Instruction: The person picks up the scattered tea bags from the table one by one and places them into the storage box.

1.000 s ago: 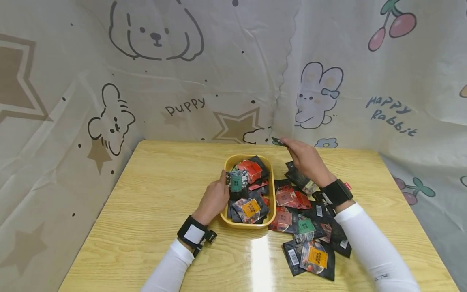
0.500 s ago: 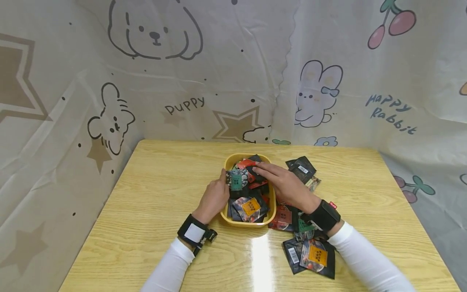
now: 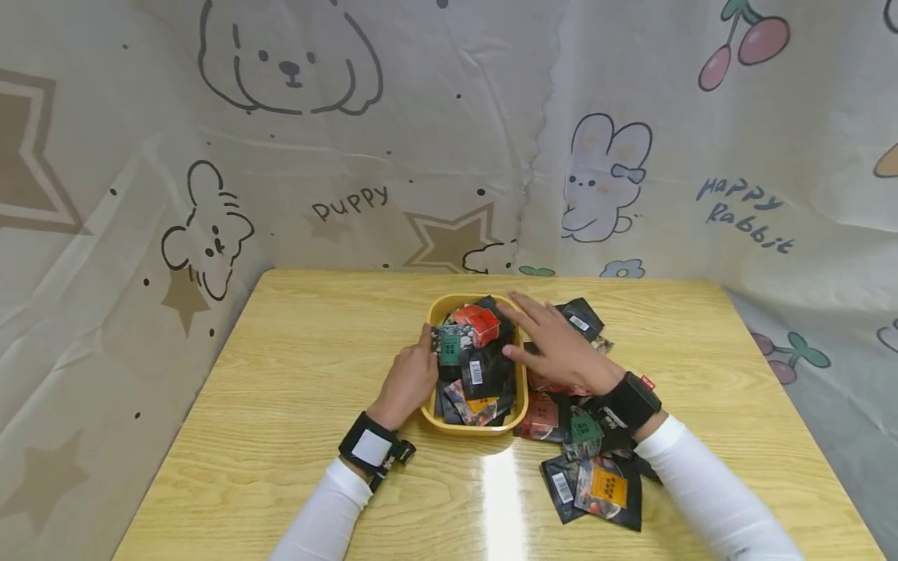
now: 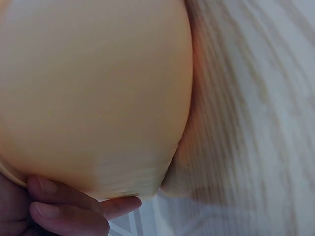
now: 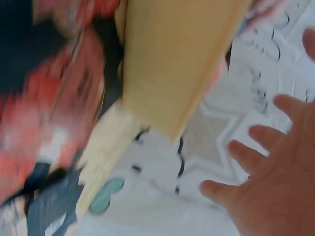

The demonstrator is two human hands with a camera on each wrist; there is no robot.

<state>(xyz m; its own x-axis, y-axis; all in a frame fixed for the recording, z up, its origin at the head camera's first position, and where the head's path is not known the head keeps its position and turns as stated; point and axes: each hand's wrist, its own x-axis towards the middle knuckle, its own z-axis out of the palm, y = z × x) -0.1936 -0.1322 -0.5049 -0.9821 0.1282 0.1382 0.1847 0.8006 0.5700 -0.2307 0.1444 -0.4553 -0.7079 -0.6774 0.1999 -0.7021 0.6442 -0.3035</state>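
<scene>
A yellow plastic basket full of small flat sachets stands mid-table. My left hand grips its left rim, and in the left wrist view its fingers lie against the basket's outer wall. On top of the heap lies a black sachet, barcode side up, beside a green-labelled sachet and a red-labelled one. My right hand hovers over the right rim with fingers spread and holds nothing; the right wrist view shows its fingers apart from the basket.
Several loose sachets spread to the right of the basket, among them a black barcoded one, a red-labelled one and an orange-labelled one. Behind the wooden table hangs a printed cloth.
My right hand came from the far right of the basket with a sachet, let it go onto the heap, and has drawn back slightly. The left hand has kept its place.
</scene>
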